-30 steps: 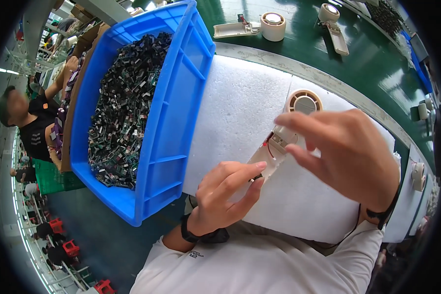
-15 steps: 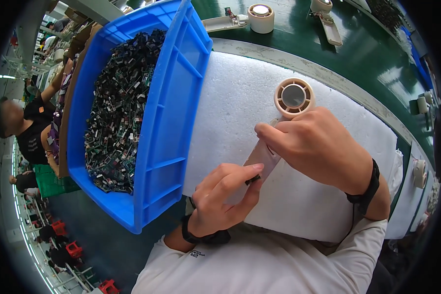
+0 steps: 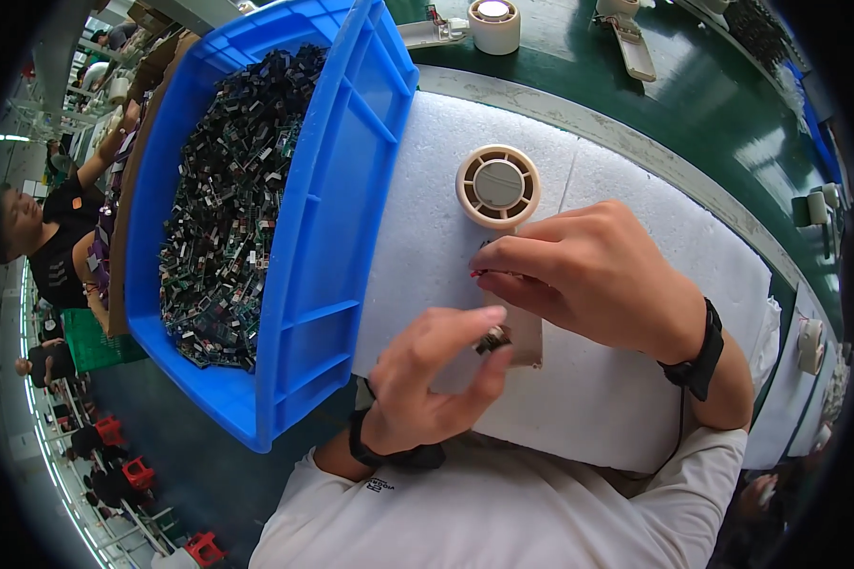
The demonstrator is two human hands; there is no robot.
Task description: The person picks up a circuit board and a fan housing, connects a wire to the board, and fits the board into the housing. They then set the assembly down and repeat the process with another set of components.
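A cream-coloured housing with a round, spoked head [image 3: 499, 186] and a grey disc at its centre lies on the white foam sheet. Its pale handle [image 3: 527, 343] runs down toward me, partly covered by my right hand [image 3: 603, 280]. The thumb and forefinger of that hand are closed over the upper handle, with thin red wires [image 3: 478, 273] showing at their tips. Beside the lower handle, my left hand [image 3: 427, 379] pinches a small circuit board [image 3: 491, 339] with a metallic part between thumb and forefinger, raised off the sheet.
At my left stands a deep blue bin [image 3: 327, 247] heaped with small circuit boards [image 3: 228, 209]. Beyond the foam sheet [image 3: 408, 237], a green bench [image 3: 560, 66] carries other cream housings [image 3: 633, 47]. Past the bin, a person [image 3: 57, 237] sits by a cardboard box.
The housing has shifted left and turned more upright toward me. My right hand has moved slightly left to its upper handle. The small board in my left hand now shows more clearly.
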